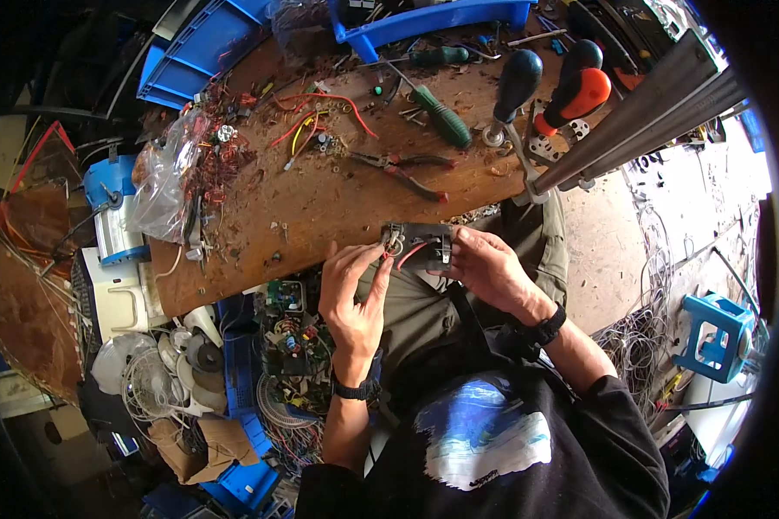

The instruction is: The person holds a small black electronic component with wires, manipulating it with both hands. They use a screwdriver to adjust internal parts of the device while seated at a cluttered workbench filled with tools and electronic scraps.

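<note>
Right hand grips a dark rectangular plastic housing by the brown wooden workbench's near edge; left hand pinches thin red and pale wires.

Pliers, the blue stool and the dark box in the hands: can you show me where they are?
Pliers (393,162), head view: the pivot.
Blue stool (720,312), head view: its frame.
Dark box (422,231), head view: a bare part near its far edge.
</note>
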{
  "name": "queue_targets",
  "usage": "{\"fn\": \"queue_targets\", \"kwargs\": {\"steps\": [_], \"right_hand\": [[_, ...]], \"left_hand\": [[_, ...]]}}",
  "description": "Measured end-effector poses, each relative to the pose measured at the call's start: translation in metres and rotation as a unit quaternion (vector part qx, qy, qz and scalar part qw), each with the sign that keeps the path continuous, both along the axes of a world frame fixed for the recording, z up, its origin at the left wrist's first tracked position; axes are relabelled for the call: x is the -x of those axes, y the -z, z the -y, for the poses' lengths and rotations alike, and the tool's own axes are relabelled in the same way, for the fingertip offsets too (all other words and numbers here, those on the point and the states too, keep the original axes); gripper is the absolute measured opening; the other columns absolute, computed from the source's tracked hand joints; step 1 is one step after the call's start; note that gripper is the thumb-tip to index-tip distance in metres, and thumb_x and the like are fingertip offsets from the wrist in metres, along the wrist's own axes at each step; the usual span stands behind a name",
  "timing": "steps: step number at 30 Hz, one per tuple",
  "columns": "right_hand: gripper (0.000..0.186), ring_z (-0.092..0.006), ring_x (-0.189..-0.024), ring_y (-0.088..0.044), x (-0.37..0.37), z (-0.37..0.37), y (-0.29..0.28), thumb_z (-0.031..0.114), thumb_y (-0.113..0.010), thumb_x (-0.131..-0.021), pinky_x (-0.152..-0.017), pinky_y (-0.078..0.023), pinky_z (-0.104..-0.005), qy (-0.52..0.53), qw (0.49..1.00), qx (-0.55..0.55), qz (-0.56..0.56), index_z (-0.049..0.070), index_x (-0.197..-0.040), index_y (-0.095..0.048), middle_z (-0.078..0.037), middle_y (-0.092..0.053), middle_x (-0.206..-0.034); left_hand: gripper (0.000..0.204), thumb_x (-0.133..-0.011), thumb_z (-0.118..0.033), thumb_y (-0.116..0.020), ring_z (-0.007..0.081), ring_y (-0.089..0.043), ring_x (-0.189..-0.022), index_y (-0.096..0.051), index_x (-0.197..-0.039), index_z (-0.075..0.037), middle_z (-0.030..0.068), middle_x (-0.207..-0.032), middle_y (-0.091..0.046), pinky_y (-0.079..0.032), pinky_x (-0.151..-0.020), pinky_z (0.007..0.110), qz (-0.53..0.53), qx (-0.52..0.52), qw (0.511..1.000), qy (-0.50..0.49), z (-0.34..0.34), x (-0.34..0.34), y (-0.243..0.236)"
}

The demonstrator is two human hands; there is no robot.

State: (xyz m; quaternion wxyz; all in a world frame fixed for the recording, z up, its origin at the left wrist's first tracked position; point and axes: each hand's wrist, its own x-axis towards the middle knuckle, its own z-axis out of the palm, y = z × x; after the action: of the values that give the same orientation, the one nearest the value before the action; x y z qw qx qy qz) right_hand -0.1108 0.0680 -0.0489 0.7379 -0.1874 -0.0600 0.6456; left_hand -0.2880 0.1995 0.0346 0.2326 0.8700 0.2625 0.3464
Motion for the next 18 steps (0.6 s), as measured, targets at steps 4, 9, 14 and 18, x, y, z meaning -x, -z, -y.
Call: {"fn": "queue_targets", "kwargs": {"steps": [4,9,14,18], "right_hand": [[0.051,-0.0180,-0.128,-0.062,0.002,-0.001,-0.022,0.019,-0.069,-0.104,-0.112,-0.051,-0.0370,0.000,0.989,0.025,0.145,-0.004,-0.147,-0.053,-0.011,-0.066,-0.139],[0.054,-0.0198,-0.129,-0.062,0.002,0.000,-0.025,0.021,-0.066,-0.106,-0.112,-0.051,-0.0361,-0.029,0.993,0.046,0.101,-0.002,-0.152,-0.049,-0.011,-0.063,-0.143],[0.052,-0.0219,-0.134,-0.058,0.004,-0.001,-0.025,0.018,-0.059,-0.109,-0.112,-0.052,-0.0418,-0.026,0.997,0.014,0.065,-0.001,-0.155,-0.045,-0.013,-0.059,-0.147],[0.052,-0.0230,-0.136,-0.057,0.004,0.000,-0.023,0.019,-0.059,-0.110,-0.113,-0.051,-0.0440,-0.026,0.998,-0.002,0.065,0.000,-0.156,-0.044,-0.014,-0.057,-0.150]], "left_hand": [[0.022,-0.093,-0.004,-0.079,0.0273,-0.071,-0.106,-0.075,-0.114,-0.006,0.0070,-0.110,-0.077,-0.046,-0.115,0.056,0.001,0.010,1.000,-0.005,-0.002,0.003,0.007],[0.017,-0.096,-0.005,-0.075,0.0277,-0.071,-0.102,-0.075,-0.112,-0.005,0.0072,-0.105,-0.077,-0.047,-0.114,0.055,0.004,0.015,1.000,-0.023,0.000,0.001,0.007],[0.013,-0.097,-0.005,-0.073,0.0292,-0.070,-0.097,-0.073,-0.110,-0.004,0.0076,-0.101,-0.075,-0.047,-0.113,0.055,-0.004,0.009,1.000,-0.028,0.000,-0.001,0.004],[0.013,-0.097,-0.006,-0.074,0.0293,-0.069,-0.096,-0.074,-0.109,-0.003,0.0078,-0.101,-0.074,-0.048,-0.113,0.054,0.002,0.007,0.999,-0.031,0.000,-0.001,0.005]]}}
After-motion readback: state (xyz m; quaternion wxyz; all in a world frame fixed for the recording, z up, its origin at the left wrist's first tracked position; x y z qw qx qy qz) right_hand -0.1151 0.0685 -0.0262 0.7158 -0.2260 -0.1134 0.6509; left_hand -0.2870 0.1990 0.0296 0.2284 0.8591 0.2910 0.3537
